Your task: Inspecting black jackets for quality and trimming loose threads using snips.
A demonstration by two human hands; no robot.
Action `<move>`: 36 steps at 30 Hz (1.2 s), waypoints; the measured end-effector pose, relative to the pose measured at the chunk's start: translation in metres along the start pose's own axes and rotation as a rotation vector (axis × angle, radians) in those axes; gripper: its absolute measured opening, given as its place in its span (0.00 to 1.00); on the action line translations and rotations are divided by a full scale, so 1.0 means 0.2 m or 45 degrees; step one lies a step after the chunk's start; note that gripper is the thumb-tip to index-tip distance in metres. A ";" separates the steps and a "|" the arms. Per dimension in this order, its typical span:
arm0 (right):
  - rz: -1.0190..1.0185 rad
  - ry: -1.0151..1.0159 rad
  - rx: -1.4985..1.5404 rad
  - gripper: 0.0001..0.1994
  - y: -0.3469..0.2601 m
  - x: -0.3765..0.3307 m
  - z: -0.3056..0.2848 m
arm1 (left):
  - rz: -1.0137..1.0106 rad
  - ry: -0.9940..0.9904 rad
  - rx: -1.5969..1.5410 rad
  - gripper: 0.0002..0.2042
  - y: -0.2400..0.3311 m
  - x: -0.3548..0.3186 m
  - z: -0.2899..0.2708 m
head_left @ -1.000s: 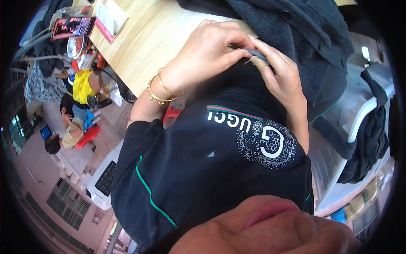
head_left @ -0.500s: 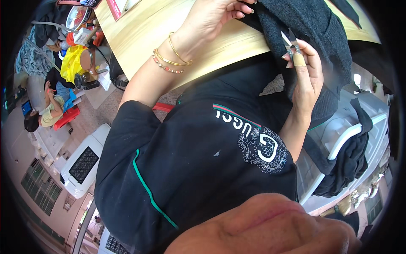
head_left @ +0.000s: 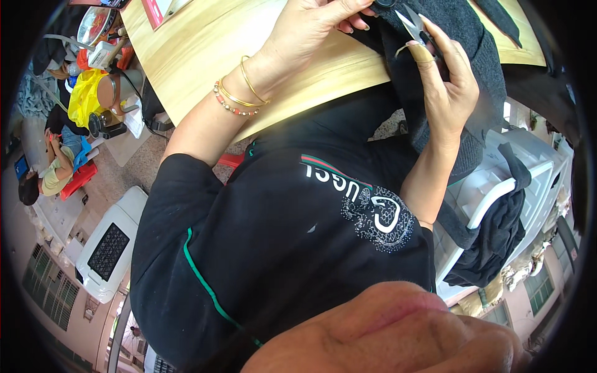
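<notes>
My right hand [head_left: 449, 87] is closed around small thread snips [head_left: 413, 26]. Their pointed blades are apart and aim up and left, near the top edge of the view. A tan cover wraps one finger of that hand, and a short pale strand curls beside it. My left hand [head_left: 311, 28], with bracelets on the wrist, pinches at the edge of a dark grey knit garment [head_left: 476, 56]. Against its fingertips shows a round black button [head_left: 384, 2], partly cut off by the frame. The garment drapes over the table edge toward my lap.
The pale wooden table [head_left: 205, 62] spans the top. On the right a white plastic chair [head_left: 491, 211] carries dark cloth [head_left: 494, 239]. To the left are a yellow bag [head_left: 87, 96], a white case [head_left: 115, 242] and a seated person [head_left: 56, 165].
My right hand has moved up with the snips, closer to my left hand and the button. The view has shifted slightly. The left hand still pinches the garment.
</notes>
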State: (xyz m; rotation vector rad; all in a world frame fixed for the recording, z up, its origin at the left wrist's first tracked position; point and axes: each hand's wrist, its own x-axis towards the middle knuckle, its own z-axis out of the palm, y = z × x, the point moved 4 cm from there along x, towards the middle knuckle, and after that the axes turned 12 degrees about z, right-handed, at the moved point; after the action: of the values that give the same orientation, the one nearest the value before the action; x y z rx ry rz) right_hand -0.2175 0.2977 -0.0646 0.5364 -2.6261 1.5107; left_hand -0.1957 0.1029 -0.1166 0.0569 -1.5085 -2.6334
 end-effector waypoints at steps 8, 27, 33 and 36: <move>-0.108 0.044 -0.092 0.17 -0.03 0.01 0.04 | -0.006 0.044 -0.004 0.10 -0.01 0.00 0.00; 0.012 -0.029 -0.175 0.12 -0.18 0.04 0.08 | 0.000 0.088 0.053 0.10 -0.01 -0.02 0.00; 0.017 0.094 0.075 0.12 -0.14 0.03 0.06 | -0.013 0.024 0.013 0.09 -0.01 -0.02 0.01; 0.081 0.180 0.282 0.13 -0.07 0.01 -0.02 | -0.022 0.036 -0.154 0.10 0.02 -0.02 0.07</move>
State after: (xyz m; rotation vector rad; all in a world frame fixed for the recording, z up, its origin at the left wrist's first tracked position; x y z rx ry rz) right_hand -0.2147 0.2951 -0.0504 0.3479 -2.4082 1.8000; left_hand -0.1920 0.1129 -0.1071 0.0973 -1.3435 -2.7190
